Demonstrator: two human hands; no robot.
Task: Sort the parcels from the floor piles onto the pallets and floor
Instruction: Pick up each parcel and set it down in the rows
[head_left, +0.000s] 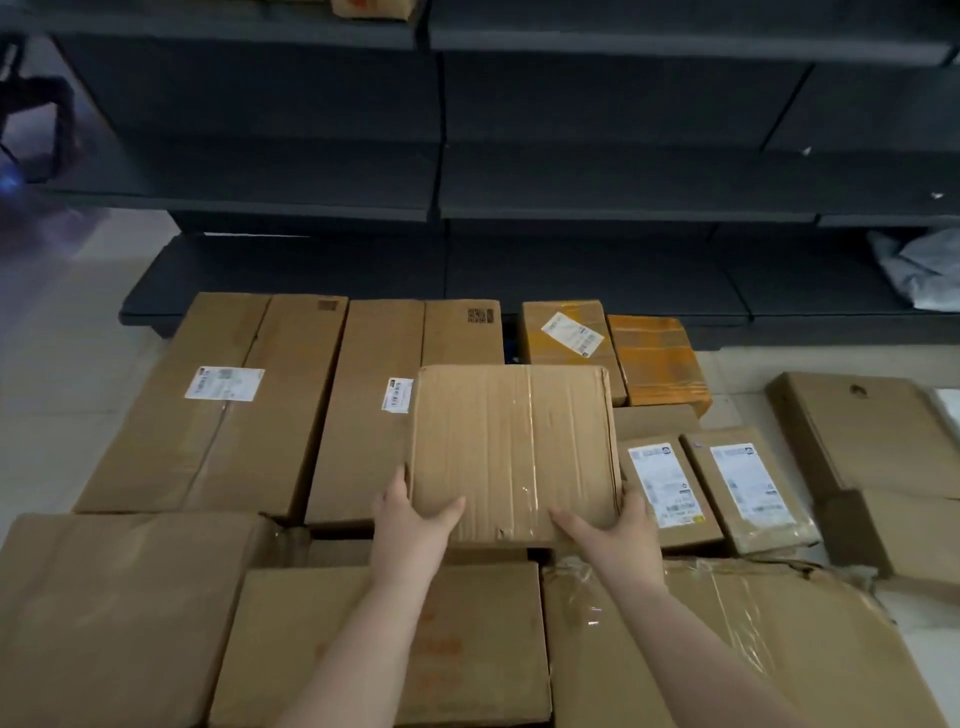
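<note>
Both hands grip a square taped parcel by its near corners, left hand and right hand, above long cartons near dark shelving.

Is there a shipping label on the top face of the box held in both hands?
No: the held box shows only bare cardboard and clear tape.

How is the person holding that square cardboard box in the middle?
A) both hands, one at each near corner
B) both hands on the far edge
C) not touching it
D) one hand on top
A: the left hand and right hand each grip a near corner of the square box, thumbs on top.
</note>
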